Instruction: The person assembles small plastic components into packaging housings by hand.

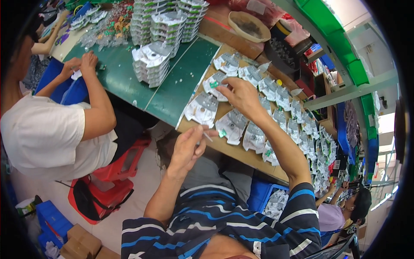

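Note:
My left hand (188, 146) is closed, fingers curled, with a thin whitish strip (208, 136) sticking out between its fingertips; its exact kind is too small to tell. It hovers just off the near edge of the brown board. Beyond it my right hand (243, 98) reaches over the rows, thumb and forefinger a little apart beside a small green circuit board (214, 84) on a white-and-grey plastic housing (212, 91). Closer to my left hand lie another such housing (202, 108) and one (233, 125) with a green piece at its side.
The brown board (186, 124) carries several rows of housings. Tall stacks of housings (152, 64) stand on the green table (125, 82). A round basket (249, 26) sits at the back. On the left, a co-worker in a white shirt (56, 134) works; a red stool (101, 190) is behind.

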{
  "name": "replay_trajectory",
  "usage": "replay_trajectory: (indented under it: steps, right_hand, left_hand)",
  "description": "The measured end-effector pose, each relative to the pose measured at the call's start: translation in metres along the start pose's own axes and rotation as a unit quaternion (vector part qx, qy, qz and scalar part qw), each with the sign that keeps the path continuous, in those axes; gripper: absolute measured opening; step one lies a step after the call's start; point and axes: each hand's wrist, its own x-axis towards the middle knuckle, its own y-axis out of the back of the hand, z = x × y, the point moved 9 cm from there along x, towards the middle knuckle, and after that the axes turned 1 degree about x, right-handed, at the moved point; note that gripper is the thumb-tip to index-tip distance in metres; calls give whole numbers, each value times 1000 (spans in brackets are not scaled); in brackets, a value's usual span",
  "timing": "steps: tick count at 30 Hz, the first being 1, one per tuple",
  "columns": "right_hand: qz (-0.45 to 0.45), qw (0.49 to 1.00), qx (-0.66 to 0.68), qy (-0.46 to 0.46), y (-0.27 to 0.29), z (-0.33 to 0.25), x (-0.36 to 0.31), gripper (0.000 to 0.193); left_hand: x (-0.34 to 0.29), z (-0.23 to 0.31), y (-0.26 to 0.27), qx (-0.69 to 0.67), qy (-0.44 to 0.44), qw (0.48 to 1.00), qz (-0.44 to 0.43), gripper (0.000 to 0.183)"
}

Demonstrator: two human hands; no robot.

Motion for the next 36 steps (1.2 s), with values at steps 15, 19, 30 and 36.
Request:
replay_trajectory:
  steps: [15,19,30,36]
  right_hand:
    - [93,978,168,87,-5,-67,-127,17]
    - [100,976,151,121,-2,-59,-101,7]
    - [-12,990,18,136,-46,-41,-43,7]
    - [-89,981,-68,161,-56,-54,-35,13]
  left_hand:
    - [-7,-21,-19,-185,11,983,-14,40]
    - [-9,-9,-7,-117,-18,991,65,36]
    - [15,30,34,247,-86,958,119,56]
    - [9,26,31,250,-94,955,126,58]
